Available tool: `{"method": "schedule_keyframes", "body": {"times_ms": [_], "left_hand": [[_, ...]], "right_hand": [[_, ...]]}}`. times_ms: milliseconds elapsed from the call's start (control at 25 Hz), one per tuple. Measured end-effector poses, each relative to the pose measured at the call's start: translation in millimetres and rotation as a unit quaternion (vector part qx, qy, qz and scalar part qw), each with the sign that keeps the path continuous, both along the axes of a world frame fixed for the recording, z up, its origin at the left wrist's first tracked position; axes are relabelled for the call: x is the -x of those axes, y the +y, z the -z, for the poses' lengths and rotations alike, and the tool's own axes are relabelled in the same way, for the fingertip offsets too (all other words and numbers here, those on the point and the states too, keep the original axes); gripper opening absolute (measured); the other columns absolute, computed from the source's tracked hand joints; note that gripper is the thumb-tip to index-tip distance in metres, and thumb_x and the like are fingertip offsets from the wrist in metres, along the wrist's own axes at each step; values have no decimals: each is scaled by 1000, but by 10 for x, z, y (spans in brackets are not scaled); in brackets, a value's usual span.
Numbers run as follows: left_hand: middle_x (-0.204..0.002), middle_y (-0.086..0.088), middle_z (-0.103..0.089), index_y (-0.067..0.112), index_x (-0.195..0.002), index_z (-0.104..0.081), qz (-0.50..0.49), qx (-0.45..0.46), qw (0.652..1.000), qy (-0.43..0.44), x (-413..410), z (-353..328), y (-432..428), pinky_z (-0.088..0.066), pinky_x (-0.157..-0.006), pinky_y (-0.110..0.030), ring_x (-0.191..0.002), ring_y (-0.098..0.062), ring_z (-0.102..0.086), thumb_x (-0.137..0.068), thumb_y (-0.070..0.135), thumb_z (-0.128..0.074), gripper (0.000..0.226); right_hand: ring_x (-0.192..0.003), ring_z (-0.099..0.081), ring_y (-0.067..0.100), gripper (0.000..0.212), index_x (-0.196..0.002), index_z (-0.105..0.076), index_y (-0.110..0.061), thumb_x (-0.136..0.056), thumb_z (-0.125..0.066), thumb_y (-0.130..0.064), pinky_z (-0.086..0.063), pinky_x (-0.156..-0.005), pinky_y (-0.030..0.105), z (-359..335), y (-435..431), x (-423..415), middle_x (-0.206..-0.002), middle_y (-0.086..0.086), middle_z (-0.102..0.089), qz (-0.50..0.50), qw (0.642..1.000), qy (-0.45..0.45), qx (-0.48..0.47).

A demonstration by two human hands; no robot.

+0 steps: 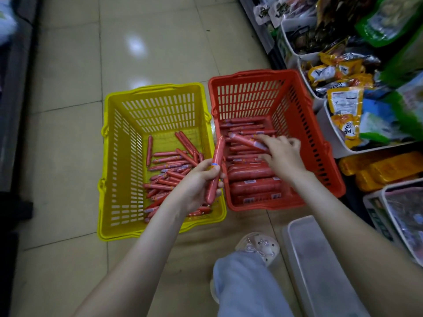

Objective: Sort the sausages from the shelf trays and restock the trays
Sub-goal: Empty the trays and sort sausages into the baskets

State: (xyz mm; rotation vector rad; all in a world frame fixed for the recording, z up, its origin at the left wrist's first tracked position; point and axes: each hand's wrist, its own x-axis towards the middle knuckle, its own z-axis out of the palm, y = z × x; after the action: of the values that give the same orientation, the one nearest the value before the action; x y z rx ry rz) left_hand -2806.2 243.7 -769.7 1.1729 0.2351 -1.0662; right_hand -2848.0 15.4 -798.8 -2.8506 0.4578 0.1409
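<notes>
Sorting was in hand: left fingers [220, 184] grasped a sausage [216, 161] above the yellow basket [107, 133], right fingers [273, 141] closed on a second sausage [246, 141] in the red basket [320, 143] at its three o'clock, and next, I judge, each needed dropping by size.

- Soft, even overhead light; mid-bright in the centre, with faint shadows.
- Two pale glare spots lie on the glossy floor [135, 44] near the top.
- The left edge falls to near black.
- Wide-angle bend: tile joints curve, and the bins [329, 131] at right lean outward.
- The left hand [196, 186] and its sausage [215, 168] are fairly sharp.
- The right hand [282, 154] is smeared by motion at the fingers.
- Packets [384, 21] at top right are soft and streaked.
</notes>
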Motion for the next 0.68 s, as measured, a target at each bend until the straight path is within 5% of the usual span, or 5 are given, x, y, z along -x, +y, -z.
{"method": "schedule_keyframes", "body": {"times_ms": [160,280,400,560,680], "left_hand": [[-80,1,-58,24,-127,-51,113,-190,945,-240,-44,50,-102,-45,-52,-21,-60,-11,-55,-94,17,-58,35],[-105,0,-68,25,-128,-57,236,-328,785,-469,-98,33,-342,-47,-82,-30,-97,-19,-62,-86,26,-66,43],[-118,-7,-65,22,-128,-54,260,-352,691,-576,-126,1,-663,-44,-92,-38,-113,-29,-56,-87,27,-63,42],[-143,-9,-44,17,-144,-35,231,-441,578,-647,-301,97,-1038,-17,-115,-45,-135,-28,-34,-91,30,-54,57],[-147,-12,-36,15,-146,-30,300,-421,534,-669,46,59,-1315,-20,-113,-42,-136,-30,-31,-92,25,-49,58]], "right_hand": [[-143,-14,22,98,-152,-1,-29,-81,-68,-38,-13,-110,45,-47,18,-182,-159,4,-11,19,999,30,13],[-127,-45,24,63,-137,-45,-19,-76,-57,-25,-22,-103,42,23,251,-6,-136,6,-51,-156,981,-112,34],[-92,-61,31,40,-111,-61,-9,-75,-46,-20,-30,-85,39,129,92,36,-96,8,-64,-187,972,-126,69],[-140,-25,28,76,-149,-24,-16,-84,-61,-28,-9,-112,48,13,-202,-81,-151,11,-30,-21,996,-6,81],[-136,-31,24,70,-147,-28,-14,-86,-60,-21,-11,-111,43,-128,-343,506,-147,9,-37,50,995,-55,64]]}}
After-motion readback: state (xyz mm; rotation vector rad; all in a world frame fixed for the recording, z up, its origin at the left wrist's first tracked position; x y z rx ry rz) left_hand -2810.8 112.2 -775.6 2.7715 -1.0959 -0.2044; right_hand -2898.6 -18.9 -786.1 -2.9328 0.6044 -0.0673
